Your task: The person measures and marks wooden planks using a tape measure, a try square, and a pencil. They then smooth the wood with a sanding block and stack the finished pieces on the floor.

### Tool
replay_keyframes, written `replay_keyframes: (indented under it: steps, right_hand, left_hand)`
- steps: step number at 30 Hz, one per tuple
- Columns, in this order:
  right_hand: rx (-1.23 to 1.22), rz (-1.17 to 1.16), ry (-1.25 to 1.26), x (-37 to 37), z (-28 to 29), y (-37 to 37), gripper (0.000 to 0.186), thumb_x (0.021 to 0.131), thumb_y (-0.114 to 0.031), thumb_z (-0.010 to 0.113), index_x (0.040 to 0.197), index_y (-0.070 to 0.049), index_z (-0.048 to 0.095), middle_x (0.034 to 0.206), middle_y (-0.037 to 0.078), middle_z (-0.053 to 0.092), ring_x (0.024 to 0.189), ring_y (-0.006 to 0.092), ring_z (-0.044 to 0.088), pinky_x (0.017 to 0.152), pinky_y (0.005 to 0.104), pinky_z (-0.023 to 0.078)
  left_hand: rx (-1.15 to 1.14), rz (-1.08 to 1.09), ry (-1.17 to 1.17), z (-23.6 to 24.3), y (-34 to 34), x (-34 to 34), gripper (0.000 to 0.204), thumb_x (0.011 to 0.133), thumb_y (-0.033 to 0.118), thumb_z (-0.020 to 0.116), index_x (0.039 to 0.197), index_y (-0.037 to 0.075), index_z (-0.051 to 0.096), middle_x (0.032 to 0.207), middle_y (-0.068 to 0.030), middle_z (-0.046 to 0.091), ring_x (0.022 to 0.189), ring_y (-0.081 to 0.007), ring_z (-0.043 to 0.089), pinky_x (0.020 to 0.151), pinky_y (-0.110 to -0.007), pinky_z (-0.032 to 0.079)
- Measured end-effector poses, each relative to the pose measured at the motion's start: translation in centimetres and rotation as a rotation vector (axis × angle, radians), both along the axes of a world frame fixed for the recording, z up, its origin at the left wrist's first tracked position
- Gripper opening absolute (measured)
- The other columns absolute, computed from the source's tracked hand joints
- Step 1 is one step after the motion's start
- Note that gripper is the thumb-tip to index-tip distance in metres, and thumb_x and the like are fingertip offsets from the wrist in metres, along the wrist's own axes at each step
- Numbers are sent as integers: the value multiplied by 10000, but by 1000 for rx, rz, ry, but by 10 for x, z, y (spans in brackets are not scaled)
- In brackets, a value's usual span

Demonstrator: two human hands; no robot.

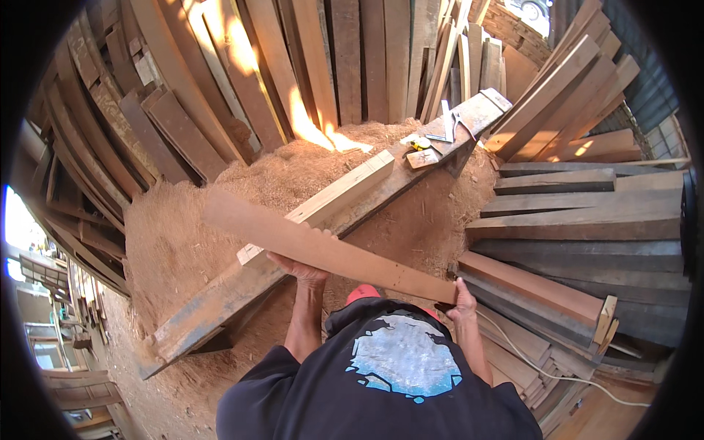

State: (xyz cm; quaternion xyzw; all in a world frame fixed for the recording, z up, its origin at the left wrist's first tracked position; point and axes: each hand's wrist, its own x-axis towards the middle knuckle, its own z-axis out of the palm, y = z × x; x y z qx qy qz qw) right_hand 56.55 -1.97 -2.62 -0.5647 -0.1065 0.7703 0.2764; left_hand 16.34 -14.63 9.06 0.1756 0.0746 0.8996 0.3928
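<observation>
Looking down from the head camera, we find a long, flat, reddish-brown wooden board (330, 246) held in the air across the person's front, its far end angled up and to the left over the sawdust pile (220, 213). The left hand (301, 268) grips the board from beneath near its middle, fingers curled around the lower edge. The right hand (462, 301) is closed on the board's near end, at the lower right.

Below the board we note a long, weathered grey plank bench (213, 308) running diagonally from lower left to upper right. A pale, squared timber beam (330, 198) lies on it, just beyond the held board. At the bench's far end rest a yellow tape measure (419, 144) and a metal square (446, 125); finer detail there is too small to tell.

Stacked dark planks (587, 220) lie to the right, and upright boards (293, 66) lean along the back. A white cord (543, 367) trails at lower right.
</observation>
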Motion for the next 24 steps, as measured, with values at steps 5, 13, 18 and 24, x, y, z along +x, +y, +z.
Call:
replay_keyframes:
  steps: [5, 13, 18, 24]
  right_hand:
    - [14, -128, 3, -49, 29, -20, 157, 868, -150, 686, 1019, -116, 667, 1064, 97, 699, 1007, 314, 672, 941, 558, 541]
    - [292, -28, -19, -71, 0, 52, 241, 882, -191, 696, 1090, -72, 668, 1019, 40, 656, 950, 213, 652, 830, 424, 573]
    - [449, 17, -126, -100, -3, 100, 237, 850, -88, 719, 1079, -53, 671, 981, 33, 662, 916, 181, 646, 840, 351, 556]
    - [560, 132, -191, -154, -22, 155, 220, 850, -55, 736, 1062, -26, 685, 975, 39, 682, 899, 163, 651, 846, 313, 546]
  left_hand:
    - [130, 10, 102, 9, -29, -13, 767, 760, 700, 751, 1183, 80, 591, 1085, -95, 697, 1051, -308, 629, 1030, -499, 464]
    - [-496, 364, -395, -40, -86, -17, 584, 868, 565, 653, 1270, 143, 615, 1189, -61, 677, 1147, -282, 626, 1037, -515, 475]
    - [-451, 403, -568, -83, -95, -3, 515, 884, 582, 592, 1179, 167, 669, 1098, -68, 720, 1040, -312, 678, 945, -520, 538]
    - [-480, 619, -691, -119, -82, -10, 481, 901, 567, 571, 1133, 161, 681, 1069, -69, 722, 1007, -323, 684, 917, -525, 553]
